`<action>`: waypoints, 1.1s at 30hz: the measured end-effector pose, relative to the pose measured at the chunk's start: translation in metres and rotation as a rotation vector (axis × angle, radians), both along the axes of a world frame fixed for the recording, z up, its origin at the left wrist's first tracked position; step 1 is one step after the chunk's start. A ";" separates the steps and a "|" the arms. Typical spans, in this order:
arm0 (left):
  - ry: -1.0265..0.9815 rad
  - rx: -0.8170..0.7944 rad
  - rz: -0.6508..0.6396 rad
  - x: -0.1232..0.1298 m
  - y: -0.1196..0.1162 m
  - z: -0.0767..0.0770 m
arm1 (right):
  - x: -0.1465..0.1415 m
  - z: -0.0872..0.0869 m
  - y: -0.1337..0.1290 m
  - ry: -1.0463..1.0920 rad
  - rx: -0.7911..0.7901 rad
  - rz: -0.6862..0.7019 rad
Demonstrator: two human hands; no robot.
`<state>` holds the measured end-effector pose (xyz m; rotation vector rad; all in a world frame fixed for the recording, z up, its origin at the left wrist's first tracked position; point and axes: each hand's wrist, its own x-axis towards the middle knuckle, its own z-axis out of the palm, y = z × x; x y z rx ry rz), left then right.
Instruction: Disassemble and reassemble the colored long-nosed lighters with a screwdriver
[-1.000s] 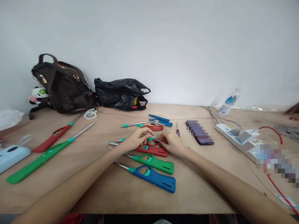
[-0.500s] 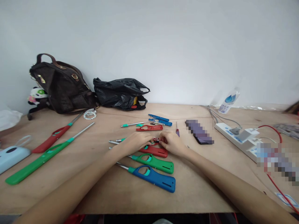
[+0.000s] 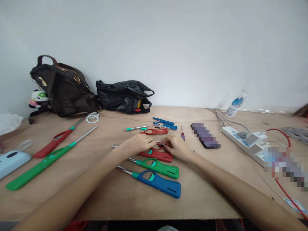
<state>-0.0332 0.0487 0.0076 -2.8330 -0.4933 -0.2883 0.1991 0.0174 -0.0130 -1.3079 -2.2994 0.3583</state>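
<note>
My right hand (image 3: 177, 147) is closed in a pinch on a small black part with thin wires (image 3: 160, 145), above a red lighter (image 3: 158, 155). My left hand (image 3: 138, 143) is to its left, fingers slightly apart, close to a red lighter shell half (image 3: 157, 131) and a loose turquoise trigger (image 3: 143, 129). Its palm hides part of what lies below. A green lighter (image 3: 161, 167) and a blue lighter (image 3: 158, 183) lie nearer me. Beyond the hands are a metal lighter tube (image 3: 137, 127), blue shell halves (image 3: 166, 123) and a screwdriver (image 3: 183, 134).
At left lie another red lighter (image 3: 54, 143), a long green lighter (image 3: 43, 163) and a pale blue device (image 3: 15, 162). A backpack (image 3: 64, 89) and black plastic bag (image 3: 122, 96) stand behind. Rightward are a phone (image 3: 205, 136), power strip (image 3: 234, 138) and bottle (image 3: 237, 103).
My left hand has moved left and slightly away from me, off the wired part. My right hand stays where it was, pinching the part.
</note>
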 end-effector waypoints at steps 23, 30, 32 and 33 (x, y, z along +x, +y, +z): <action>-0.146 -0.203 0.150 0.021 0.004 -0.005 | -0.001 -0.001 0.000 0.000 0.007 -0.015; -0.310 -0.479 0.059 0.017 0.011 -0.006 | -0.001 -0.001 0.000 0.017 -0.019 -0.049; -0.317 -0.519 0.038 0.017 0.012 -0.005 | -0.001 -0.001 0.000 0.018 -0.027 -0.057; -0.315 -0.530 0.034 0.016 0.012 -0.004 | -0.002 -0.001 0.000 0.017 -0.030 -0.058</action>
